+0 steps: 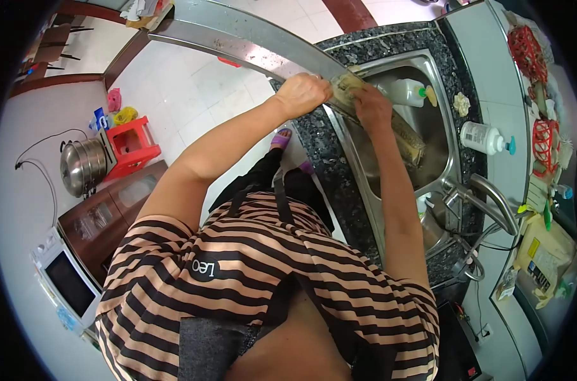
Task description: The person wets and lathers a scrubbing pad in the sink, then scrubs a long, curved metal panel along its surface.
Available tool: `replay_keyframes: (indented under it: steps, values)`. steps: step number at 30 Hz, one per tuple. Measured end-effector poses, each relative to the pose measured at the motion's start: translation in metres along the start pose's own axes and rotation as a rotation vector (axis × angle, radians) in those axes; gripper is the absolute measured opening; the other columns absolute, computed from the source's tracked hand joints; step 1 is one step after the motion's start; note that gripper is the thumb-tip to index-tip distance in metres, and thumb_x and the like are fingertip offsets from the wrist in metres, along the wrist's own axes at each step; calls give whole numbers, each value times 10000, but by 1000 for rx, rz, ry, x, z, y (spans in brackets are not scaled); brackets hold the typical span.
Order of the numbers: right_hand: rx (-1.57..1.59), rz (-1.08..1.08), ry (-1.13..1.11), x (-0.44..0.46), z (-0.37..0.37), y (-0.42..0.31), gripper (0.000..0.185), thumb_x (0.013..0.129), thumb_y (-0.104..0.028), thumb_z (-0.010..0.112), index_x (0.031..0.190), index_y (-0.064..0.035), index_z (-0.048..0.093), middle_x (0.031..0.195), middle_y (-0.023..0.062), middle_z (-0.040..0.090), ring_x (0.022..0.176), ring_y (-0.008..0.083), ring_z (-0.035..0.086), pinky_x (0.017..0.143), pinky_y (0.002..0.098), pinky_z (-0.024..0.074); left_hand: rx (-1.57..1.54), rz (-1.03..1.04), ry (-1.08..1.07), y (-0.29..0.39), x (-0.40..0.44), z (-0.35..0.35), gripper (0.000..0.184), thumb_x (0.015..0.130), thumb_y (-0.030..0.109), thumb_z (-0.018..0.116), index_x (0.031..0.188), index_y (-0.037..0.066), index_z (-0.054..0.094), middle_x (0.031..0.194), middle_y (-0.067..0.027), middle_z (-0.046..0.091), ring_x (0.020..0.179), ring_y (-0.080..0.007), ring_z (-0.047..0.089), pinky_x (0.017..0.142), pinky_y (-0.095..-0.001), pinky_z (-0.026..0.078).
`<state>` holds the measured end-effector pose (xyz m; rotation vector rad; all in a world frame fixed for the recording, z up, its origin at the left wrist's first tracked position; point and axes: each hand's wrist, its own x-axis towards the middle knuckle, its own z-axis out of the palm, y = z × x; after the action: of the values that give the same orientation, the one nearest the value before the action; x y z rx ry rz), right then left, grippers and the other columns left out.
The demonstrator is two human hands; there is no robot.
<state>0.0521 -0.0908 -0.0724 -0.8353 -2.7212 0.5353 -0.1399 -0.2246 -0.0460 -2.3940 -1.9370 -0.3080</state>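
My left hand (304,95) has its fingers curled tight on the long metal panel (256,41); right hand (373,109) fingers bend against it over the sink (437,119), grip I can't tell.

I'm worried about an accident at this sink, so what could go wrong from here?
The long panel juts past the sink over the floor, so it might swing or drop toward the feet. Its edge could nick the bare left hand or right hand. It might also knock the bottle in the sink.
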Motion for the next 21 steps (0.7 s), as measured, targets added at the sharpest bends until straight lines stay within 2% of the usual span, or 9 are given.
replay_keyframes:
  steps: [1,4,8,11,15,18,19,21]
  values:
    - [-3,56,-23,4,2,-6,194,843,-126,589,975,-168,725,1113,50,683,1012,272,646,853,374,532,21,-1,-8,0,1,1,98,865,171,536,871,120,619,844,-33,627,805,-214,665,693,-346,542]
    - [82,-167,224,13,11,-30,243,777,-54,649,984,-159,721,1019,69,663,956,289,643,821,395,532,14,-7,-52,3,-3,-4,98,870,173,538,873,121,621,841,-33,626,813,-217,665,701,-349,541]
    - [56,-36,117,-10,1,-4,216,776,-55,662,957,-157,722,1006,64,658,947,285,642,806,388,534,-27,3,-18,0,-1,-1,92,868,177,544,869,122,617,830,-32,621,821,-217,665,697,-347,540]
    - [-19,-43,100,-14,9,3,191,807,-117,640,962,-193,722,1018,34,667,974,276,644,789,408,547,-8,-14,7,0,-1,5,91,867,186,549,870,124,615,828,-34,619,819,-215,664,696,-345,540]
    - [136,-106,203,9,17,-25,219,799,-150,656,1015,-181,683,1008,71,645,897,316,648,752,428,532,29,-16,-47,1,-1,-3,99,870,181,535,878,132,621,842,-34,624,836,-207,665,700,-342,540]
    - [133,123,274,8,15,-27,228,798,-176,661,1025,-176,679,994,79,636,895,324,641,754,430,527,11,5,-67,-2,6,-1,116,871,180,530,899,131,631,856,-34,626,851,-207,666,706,-338,540]
    - [122,295,310,6,22,-20,214,797,-181,664,1010,-170,681,987,79,636,896,323,638,759,429,526,-4,4,-62,-3,7,-2,118,870,180,531,901,130,632,859,-34,626,849,-209,665,707,-339,540]
    - [142,284,326,0,22,-15,220,792,-185,672,1011,-171,681,984,83,637,900,320,639,758,431,525,-5,-2,-57,-4,3,-3,118,869,179,532,904,128,633,864,-35,626,848,-212,664,709,-340,540]
